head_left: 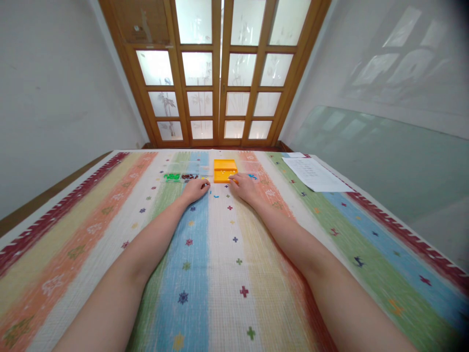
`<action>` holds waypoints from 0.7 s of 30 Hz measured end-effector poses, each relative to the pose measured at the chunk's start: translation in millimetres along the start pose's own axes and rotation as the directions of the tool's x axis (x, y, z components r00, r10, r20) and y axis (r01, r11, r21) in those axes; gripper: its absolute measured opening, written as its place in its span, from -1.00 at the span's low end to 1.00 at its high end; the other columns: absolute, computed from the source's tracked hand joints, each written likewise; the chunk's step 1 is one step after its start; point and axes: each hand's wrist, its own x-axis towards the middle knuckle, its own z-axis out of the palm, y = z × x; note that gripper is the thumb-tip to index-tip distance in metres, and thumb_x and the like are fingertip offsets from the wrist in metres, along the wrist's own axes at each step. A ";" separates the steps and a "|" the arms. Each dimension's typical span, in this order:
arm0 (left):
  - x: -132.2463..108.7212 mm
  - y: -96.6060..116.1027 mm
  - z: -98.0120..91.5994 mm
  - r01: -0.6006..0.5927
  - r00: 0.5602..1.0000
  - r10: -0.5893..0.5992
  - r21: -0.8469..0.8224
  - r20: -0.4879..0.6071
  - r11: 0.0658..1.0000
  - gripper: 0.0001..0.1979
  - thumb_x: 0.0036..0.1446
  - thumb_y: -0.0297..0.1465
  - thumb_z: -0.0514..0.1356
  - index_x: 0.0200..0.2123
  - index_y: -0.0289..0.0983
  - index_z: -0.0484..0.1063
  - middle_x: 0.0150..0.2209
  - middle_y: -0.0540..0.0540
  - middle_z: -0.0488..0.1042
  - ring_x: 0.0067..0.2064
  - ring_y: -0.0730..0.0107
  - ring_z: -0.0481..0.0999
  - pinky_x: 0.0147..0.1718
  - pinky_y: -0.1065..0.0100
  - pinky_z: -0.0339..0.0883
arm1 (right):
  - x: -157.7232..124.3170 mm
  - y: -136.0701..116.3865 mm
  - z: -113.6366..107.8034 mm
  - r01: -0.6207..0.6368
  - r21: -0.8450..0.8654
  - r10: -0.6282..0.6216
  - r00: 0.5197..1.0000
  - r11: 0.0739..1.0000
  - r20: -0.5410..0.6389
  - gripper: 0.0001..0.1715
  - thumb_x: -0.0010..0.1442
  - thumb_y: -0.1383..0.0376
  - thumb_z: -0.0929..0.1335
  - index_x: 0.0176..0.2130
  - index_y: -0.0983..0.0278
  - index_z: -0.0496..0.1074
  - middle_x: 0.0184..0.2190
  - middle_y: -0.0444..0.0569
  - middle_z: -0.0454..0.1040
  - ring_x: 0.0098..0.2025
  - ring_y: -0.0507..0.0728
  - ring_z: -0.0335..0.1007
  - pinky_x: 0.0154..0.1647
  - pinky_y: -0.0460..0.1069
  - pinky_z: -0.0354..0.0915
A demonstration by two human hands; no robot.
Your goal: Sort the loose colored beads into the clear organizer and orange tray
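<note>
An orange box (225,177) with its lid raised stands at the far middle of the table, with small white bits inside. My right hand (243,185) is at its front right corner, fingertips bent together over the rim; anything between them is too small to make out. Just left of the box rests my left hand (196,190), its fingers curled closed, and what they hold is hidden. Beside it are clear trays of green pieces (172,177), dark brown pieces (189,177) and a few yellow pieces (205,178). Small blue pieces (216,196) lie on the cloth between my hands.
Blue pieces (252,176) sit in a clear tray beyond my right hand. A printed paper sheet (314,174) lies at the far right. The striped tablecloth (220,293) covers the table. Behind it stand wooden doors (220,88), with a glass panel (384,151) at the right wall.
</note>
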 end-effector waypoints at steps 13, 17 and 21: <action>-0.7 -0.5 0.7 -0.006 1.000 0.006 -0.031 -0.007 0.999 -0.69 0.35 -0.24 0.12 -0.11 -0.21 0.64 -0.29 -0.13 0.61 -0.25 0.23 0.52 -0.21 0.31 0.29 | -6.5 -32.2 2.6 0.343 0.184 -0.383 0.887 0.921 0.259 -0.84 0.34 0.25 0.43 -0.13 0.19 0.65 -0.19 0.02 0.56 -0.08 0.17 0.44 -0.02 0.04 0.28; -0.4 -2.4 2.3 -0.023 1.000 0.023 -0.032 -0.014 0.999 -0.69 0.35 -0.24 0.11 -0.12 -0.21 0.64 -0.30 -0.13 0.61 -0.26 0.22 0.52 -0.22 0.30 0.27 | -6.1 -31.1 4.9 0.338 0.175 -0.374 0.892 0.925 0.253 -0.83 0.36 0.31 0.39 -0.16 0.21 0.63 -0.21 0.02 0.56 -0.10 0.17 0.43 -0.02 0.04 0.28; 0.2 -3.7 3.9 -0.027 1.000 0.027 -0.027 -0.007 0.999 -0.70 0.34 -0.25 0.12 -0.13 -0.21 0.64 -0.30 -0.12 0.61 -0.25 0.22 0.52 -0.22 0.31 0.27 | -5.8 -28.3 6.8 0.315 0.164 -0.346 0.911 0.935 0.223 -0.85 0.36 0.32 0.39 -0.17 0.24 0.61 -0.22 0.02 0.56 -0.11 0.17 0.42 -0.01 0.05 0.27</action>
